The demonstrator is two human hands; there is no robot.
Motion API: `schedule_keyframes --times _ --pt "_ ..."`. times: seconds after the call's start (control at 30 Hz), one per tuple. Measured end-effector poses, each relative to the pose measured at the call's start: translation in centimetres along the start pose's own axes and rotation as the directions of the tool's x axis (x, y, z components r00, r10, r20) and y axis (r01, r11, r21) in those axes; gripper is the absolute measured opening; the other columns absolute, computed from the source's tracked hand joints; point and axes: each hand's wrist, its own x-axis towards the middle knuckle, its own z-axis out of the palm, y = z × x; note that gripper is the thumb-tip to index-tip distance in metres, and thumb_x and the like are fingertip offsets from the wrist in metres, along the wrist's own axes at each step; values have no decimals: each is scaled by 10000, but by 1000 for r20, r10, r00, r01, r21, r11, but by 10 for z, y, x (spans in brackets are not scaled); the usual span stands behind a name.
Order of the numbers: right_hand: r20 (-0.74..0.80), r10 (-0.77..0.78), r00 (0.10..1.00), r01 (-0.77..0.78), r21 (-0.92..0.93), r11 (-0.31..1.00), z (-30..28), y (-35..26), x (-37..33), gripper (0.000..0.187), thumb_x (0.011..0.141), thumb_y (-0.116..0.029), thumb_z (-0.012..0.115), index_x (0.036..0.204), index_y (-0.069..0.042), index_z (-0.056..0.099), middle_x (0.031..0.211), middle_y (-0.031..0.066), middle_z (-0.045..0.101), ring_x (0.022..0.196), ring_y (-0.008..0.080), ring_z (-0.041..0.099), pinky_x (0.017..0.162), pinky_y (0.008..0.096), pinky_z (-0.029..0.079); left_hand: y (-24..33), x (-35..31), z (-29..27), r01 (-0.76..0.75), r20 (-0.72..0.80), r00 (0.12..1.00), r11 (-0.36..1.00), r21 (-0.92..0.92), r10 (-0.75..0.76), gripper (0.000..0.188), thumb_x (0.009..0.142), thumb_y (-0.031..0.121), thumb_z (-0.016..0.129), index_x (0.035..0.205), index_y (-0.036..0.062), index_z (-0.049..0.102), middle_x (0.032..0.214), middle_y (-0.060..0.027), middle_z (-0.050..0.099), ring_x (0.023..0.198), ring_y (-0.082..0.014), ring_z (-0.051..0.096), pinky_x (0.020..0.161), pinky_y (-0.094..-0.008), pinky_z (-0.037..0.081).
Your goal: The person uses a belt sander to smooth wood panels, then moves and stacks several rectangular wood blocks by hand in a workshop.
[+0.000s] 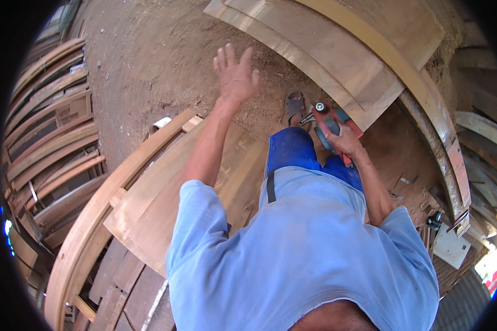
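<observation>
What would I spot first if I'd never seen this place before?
Probably the big light blue shirt, filling the lower middle of the picture. Next might come the bright red power tool right of centre, gripped by the right hand, while the left hand is open and empty, up in front of the brown dirt floor. The pile of wooden boards along the left edge stands out too.

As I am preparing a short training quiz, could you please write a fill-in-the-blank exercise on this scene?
1. The right hand holds a power tool whose brightly coloured casing is ____.
2. The left hand is open and holds ____.
3. The person's shirt is light ____.
4. The large panel at the person's left is made of ____.
Missing words: red; nothing; blue; wood.
</observation>
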Motion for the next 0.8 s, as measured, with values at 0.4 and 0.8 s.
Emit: schedule_keyframes --times 0.4,0.8 --pt "144 -115 983 112 24 993 -50 -9 -58 568 747 -236 664 1193 106 578 971 222 682 927 295 677 851 393 508 97 -225 104 696 556 669 153 -702 -493 312 952 313 633 1045 18 673 838 -5 629 783 -106 558 709 -289 464" --pt "286 -381 879 383 54 922 -69 -44 -127 514 937 -365 596 1192 81 588 879 185 669 824 250 660 750 376 508 297 -252 35 356 425 766 -232 -905 -482 494 977 291 633 1336 -32 528 1198 -79 621 1084 -135 562 937 -287 449"
